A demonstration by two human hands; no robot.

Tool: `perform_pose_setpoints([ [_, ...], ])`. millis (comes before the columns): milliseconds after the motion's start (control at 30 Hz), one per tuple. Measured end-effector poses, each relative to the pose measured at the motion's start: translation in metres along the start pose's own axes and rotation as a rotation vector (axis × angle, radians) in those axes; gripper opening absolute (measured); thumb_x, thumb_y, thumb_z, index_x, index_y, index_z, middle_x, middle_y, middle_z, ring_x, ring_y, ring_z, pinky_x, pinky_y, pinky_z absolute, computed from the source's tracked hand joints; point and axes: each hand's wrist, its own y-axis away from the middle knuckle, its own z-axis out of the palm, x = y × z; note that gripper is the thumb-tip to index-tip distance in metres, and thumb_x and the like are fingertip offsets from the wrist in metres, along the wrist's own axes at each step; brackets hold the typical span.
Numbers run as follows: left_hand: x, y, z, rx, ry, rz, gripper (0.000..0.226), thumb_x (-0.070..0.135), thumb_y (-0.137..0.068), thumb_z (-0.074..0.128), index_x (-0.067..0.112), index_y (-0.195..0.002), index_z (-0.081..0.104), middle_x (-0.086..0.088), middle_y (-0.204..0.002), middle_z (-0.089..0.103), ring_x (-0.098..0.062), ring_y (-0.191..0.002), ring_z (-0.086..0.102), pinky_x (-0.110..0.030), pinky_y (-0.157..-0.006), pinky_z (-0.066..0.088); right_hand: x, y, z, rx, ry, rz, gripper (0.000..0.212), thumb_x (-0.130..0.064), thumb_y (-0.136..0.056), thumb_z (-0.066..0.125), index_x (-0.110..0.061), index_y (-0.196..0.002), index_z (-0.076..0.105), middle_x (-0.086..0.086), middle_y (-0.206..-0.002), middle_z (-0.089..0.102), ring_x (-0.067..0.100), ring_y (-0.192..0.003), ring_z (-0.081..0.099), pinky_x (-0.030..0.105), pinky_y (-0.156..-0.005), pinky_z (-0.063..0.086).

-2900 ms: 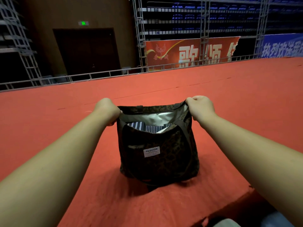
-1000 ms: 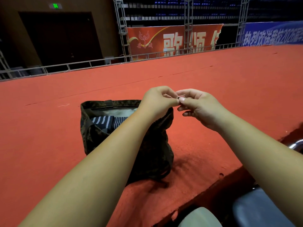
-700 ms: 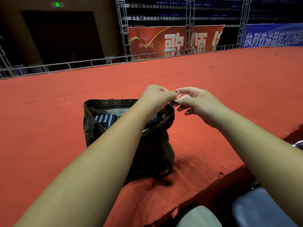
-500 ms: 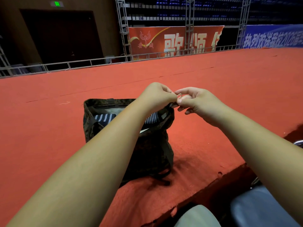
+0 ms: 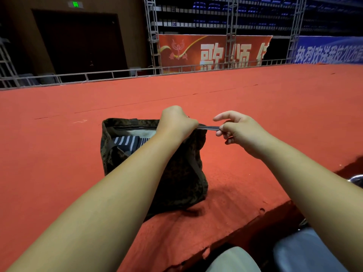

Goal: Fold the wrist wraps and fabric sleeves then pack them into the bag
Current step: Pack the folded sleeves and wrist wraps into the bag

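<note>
Striped folded fabric [image 5: 127, 141] inside mottled bag [image 5: 176, 183], upright on red carpeted stage [image 5: 255, 95]; mouth open at bag's left.

Change: right hand [image 5: 239, 130] has drawn away from left hand [image 5: 176, 124], to bag's right; dark strip [image 5: 209, 127] now taut between them.

Left fingers grip bag's right top corner; right fingers pinch strip's end.

Judgement: packing seems done, closing begun.

Behind bag: red banner [image 5: 212, 52] "歌颂"; blue banner [image 5: 330, 52] "2026"; green exit sign [image 5: 75, 4], unreadable.

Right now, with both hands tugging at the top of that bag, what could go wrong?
The right hand pinches a thin dark strip while the left hand grips the top edge of the bag. Pulling them apart hard might tip the soft bag over. The striped cloth sits high by the opening, so it could get snagged as the top closes.
</note>
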Motion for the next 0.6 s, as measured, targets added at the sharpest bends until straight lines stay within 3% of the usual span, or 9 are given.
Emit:
perform_pose_setpoints([
  [167, -0.004, -0.002, -0.003, 0.021, -0.069, -0.043, 0.035, 0.018, -0.077, 0.067, 0.015, -0.062, 0.035, -0.002, -0.060, 0.032, -0.025, -0.053, 0.027, -0.027, -0.049, 0.019, 0.010, -0.004, 0.006, 0.000, 0.054, 0.032, 0.037, 0.001, -0.094, 0.050, -0.021, -0.108, 0.077, 0.007, -0.081, 0.076, 0.020, -0.069, 0.051, 0.039, -0.068, 0.048],
  [333, -0.016, -0.008, -0.006, 0.026, -0.093, -0.096, 0.024, 0.016, -0.083, 0.067, 0.012, -0.071, 0.047, -0.005, -0.071, 0.047, -0.024, -0.058, 0.041, -0.029, -0.048, 0.028, 0.018, -0.007, 0.002, 0.081, 0.175, 0.063, 0.048, 0.002, -0.090, 0.042, -0.022, -0.097, 0.083, 0.003, -0.074, 0.070, 0.021, -0.067, 0.051, 0.037, -0.066, 0.047],
  [467, -0.035, -0.007, -0.009, 0.101, -0.181, -0.063, 0.018, 0.012, -0.085, 0.064, 0.010, -0.074, 0.050, -0.007, -0.076, 0.052, -0.027, -0.062, 0.049, -0.032, -0.049, 0.031, 0.037, -0.008, -0.011, 0.142, 0.410, 0.093, 0.044, -0.001, -0.094, 0.041, -0.022, -0.097, 0.079, 0.012, -0.083, 0.072, 0.022, -0.059, 0.049, 0.028, -0.054, 0.036],
  [533, -0.043, -0.007, -0.014, 0.132, -0.251, -0.039, 0.015, 0.012, -0.084, 0.062, 0.011, -0.075, 0.050, -0.007, -0.078, 0.054, -0.026, -0.060, 0.049, -0.030, -0.049, 0.030, 0.048, -0.011, -0.014, 0.148, 0.551, 0.102, 0.041, -0.004, -0.095, 0.042, -0.027, -0.094, 0.076, 0.014, -0.090, 0.076, 0.027, -0.063, 0.057, 0.032, -0.056, 0.041],
  [600, -0.049, -0.007, -0.021, 0.137, -0.324, -0.014, 0.013, 0.013, -0.081, 0.060, 0.012, -0.073, 0.050, -0.005, -0.075, 0.055, -0.027, -0.059, 0.049, -0.029, -0.050, 0.028, 0.050, -0.014, -0.011, 0.147, 0.645, 0.118, 0.036, -0.011, -0.093, 0.045, -0.031, -0.088, 0.073, 0.009, -0.095, 0.076, 0.032, -0.079, 0.066, 0.037, -0.068, 0.052],
])
